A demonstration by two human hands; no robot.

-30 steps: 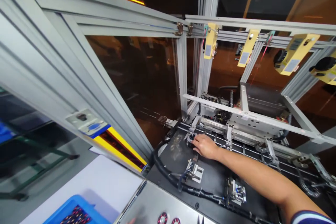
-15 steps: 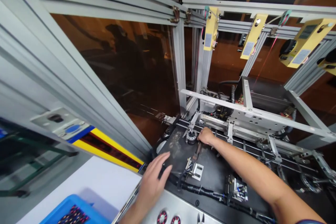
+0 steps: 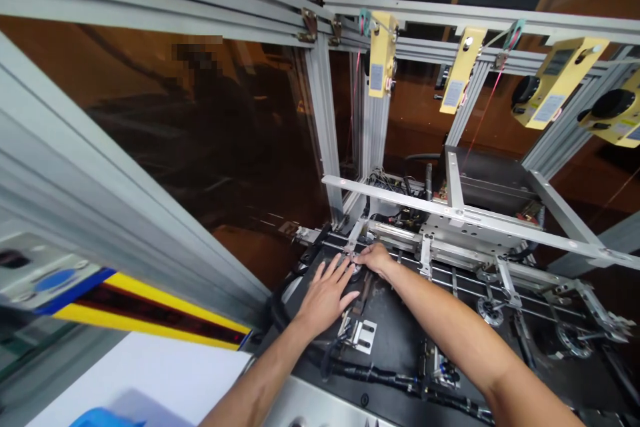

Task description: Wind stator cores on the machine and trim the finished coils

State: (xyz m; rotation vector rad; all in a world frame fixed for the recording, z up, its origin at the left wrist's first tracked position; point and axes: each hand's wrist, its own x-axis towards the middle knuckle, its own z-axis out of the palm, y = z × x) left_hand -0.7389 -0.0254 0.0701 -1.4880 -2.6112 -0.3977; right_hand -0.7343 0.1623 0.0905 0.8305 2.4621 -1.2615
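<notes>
My left hand (image 3: 325, 297) reaches over the black machine bed with its fingers spread. Its fingertips lie at the left and near side of a round metal fixture (image 3: 356, 269), largely covered by both hands. From the other side my right hand (image 3: 377, 259) meets the fixture's top, fingers curled and pinched together. Whatever sits between those fingertips is hidden. A metal clamp arm (image 3: 356, 232) comes down to the fixture from the rails behind. Just in front of my hands is a small slotted metal bracket (image 3: 365, 336).
More round fixtures (image 3: 490, 312) stand along the rails to the right. A long flat metal bar (image 3: 470, 213) crosses above the bed. Yellow tensioner units (image 3: 383, 57) with red wire hang overhead. A black cable bundle (image 3: 373, 373) runs along the front; a blue tray (image 3: 103, 418) is lower left.
My left hand has moved forward and right, from the bed's front edge to the round fixture. My right hand has shifted slightly left onto the fixture's top. The view has turned a little.
</notes>
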